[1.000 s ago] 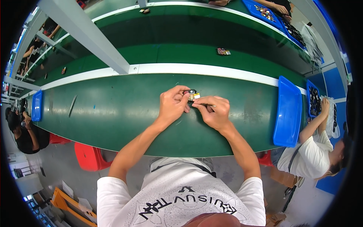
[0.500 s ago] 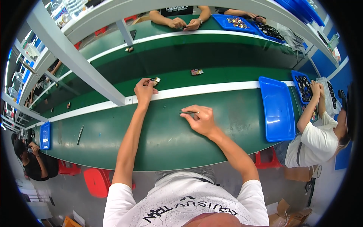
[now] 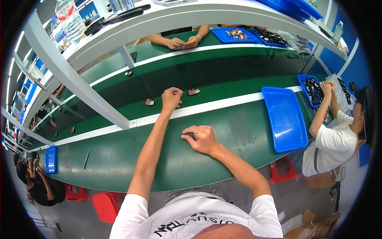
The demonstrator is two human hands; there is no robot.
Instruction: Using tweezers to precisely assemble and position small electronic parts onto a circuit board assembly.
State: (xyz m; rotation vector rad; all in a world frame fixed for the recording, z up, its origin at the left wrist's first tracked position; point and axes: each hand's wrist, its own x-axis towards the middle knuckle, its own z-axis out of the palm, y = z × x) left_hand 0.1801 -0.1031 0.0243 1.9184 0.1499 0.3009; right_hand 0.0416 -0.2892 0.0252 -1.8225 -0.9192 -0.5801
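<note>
Rail (image 3: 223,104) parts left hand (image 3: 172,98), curled over green strip (image 3: 227,88), grip unclear, from right hand (image 3: 203,139) pinching slim tool (image 3: 193,132) left of tray (image 3: 285,123).

A white T-shirt (image 3: 175,211) has short sleeves (image 3: 133,210), a speckle of small dots (image 3: 185,207) and dark lettering (image 3: 171,228) curving across the front. Greyish trousers (image 3: 177,194) show beyond it. The left hand (image 3: 172,99) and right hand (image 3: 203,139) are bare.

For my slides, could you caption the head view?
Left hand over the green strip, between two small parts; right hand holding a thin tool.
</note>
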